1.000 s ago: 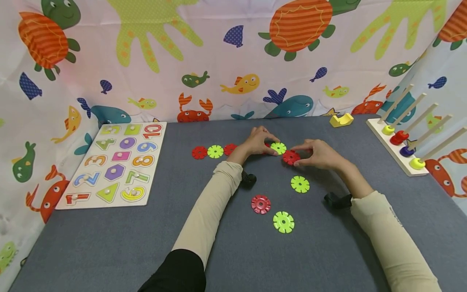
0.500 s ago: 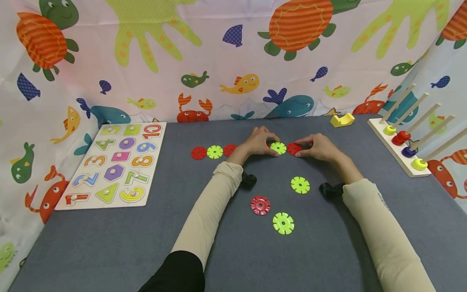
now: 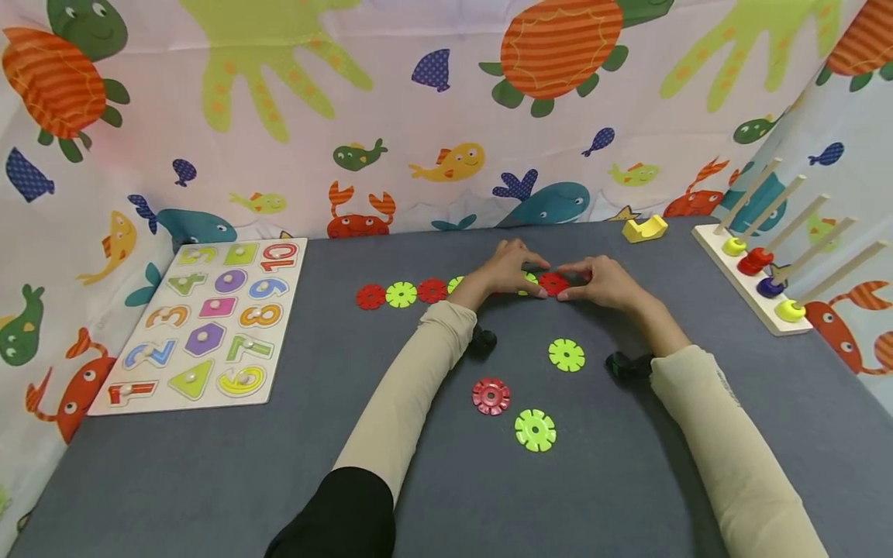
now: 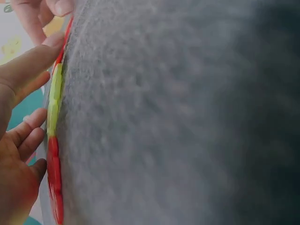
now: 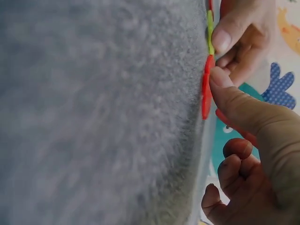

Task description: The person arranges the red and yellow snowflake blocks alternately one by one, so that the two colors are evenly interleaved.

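A row of notched plastic discs, red and green by turns, runs across the table, starting with a red disc [image 3: 370, 297] at its left. My left hand [image 3: 501, 271] pinches a green disc [image 4: 55, 96] near the right end, its thumb at the near edge and fingers at the far edge. At that end my right hand [image 3: 603, 283] grips a red disc [image 3: 553, 284] between thumb and finger, edge to edge with the green one. My left wrist hides part of the row. Closer to me lie a loose green disc [image 3: 567, 355], a red disc [image 3: 491, 396] and another green disc [image 3: 536, 430].
At the left is a number and shape puzzle board [image 3: 209, 325]. A wooden peg stacker [image 3: 760, 283] with coloured rings stands at the right. A yellow curved block [image 3: 645, 229] sits near the back edge, before a printed curtain [image 3: 391, 77].
My right hand has brought the red disc up and back, level with the row and against the green disc. The left hand keeps its hold on the green disc. The head view has shifted slightly.
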Action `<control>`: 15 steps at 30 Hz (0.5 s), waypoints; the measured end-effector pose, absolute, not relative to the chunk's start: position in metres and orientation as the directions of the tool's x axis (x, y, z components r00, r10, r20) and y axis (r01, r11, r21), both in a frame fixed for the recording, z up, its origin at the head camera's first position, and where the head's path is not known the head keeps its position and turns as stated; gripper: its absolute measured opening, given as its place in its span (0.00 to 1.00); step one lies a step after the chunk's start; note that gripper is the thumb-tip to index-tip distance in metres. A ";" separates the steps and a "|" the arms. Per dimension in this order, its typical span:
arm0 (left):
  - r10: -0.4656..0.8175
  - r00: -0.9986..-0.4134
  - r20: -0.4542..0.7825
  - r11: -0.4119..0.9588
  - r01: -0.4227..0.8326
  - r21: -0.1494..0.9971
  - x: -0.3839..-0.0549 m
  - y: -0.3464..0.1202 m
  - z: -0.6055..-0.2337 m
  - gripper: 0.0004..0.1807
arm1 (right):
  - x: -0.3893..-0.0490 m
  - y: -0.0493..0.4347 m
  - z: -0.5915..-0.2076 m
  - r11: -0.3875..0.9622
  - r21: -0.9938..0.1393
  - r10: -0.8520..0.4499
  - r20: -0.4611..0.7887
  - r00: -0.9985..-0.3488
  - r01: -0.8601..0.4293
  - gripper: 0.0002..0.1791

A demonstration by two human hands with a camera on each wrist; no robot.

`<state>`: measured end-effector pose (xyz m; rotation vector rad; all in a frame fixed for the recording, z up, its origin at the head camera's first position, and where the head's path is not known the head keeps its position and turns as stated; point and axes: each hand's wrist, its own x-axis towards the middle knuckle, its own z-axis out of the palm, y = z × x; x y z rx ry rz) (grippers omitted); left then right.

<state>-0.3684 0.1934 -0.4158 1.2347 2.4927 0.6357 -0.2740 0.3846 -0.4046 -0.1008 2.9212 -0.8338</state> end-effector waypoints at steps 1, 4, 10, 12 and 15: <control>0.804 -0.591 -0.062 0.537 0.678 0.502 -0.368 0.195 -0.415 0.29 | -0.271 0.384 -0.403 0.849 -0.526 -0.105 -0.070 -0.992 -0.053 0.30; 0.806 -0.588 -0.066 0.536 0.678 0.504 -0.367 0.199 -0.414 0.28 | -0.259 0.383 -0.397 0.848 -0.519 -0.150 -0.035 -0.988 -0.110 0.28; 0.811 -0.582 -0.067 0.527 0.675 0.517 -0.368 0.202 -0.416 0.27 | -0.222 0.383 -0.393 0.801 -0.559 -0.283 -0.039 -0.958 -0.214 0.30; 0.811 -0.582 -0.066 0.526 0.674 0.519 -0.368 0.203 -0.418 0.26 | -0.212 0.381 -0.396 0.766 -0.590 -0.355 -0.060 -0.933 -0.254 0.32; 0.807 -0.587 -0.070 0.532 0.669 0.520 -0.367 0.205 -0.419 0.26 | -0.201 0.377 -0.401 0.717 -0.633 -0.441 -0.086 -0.893 -0.293 0.34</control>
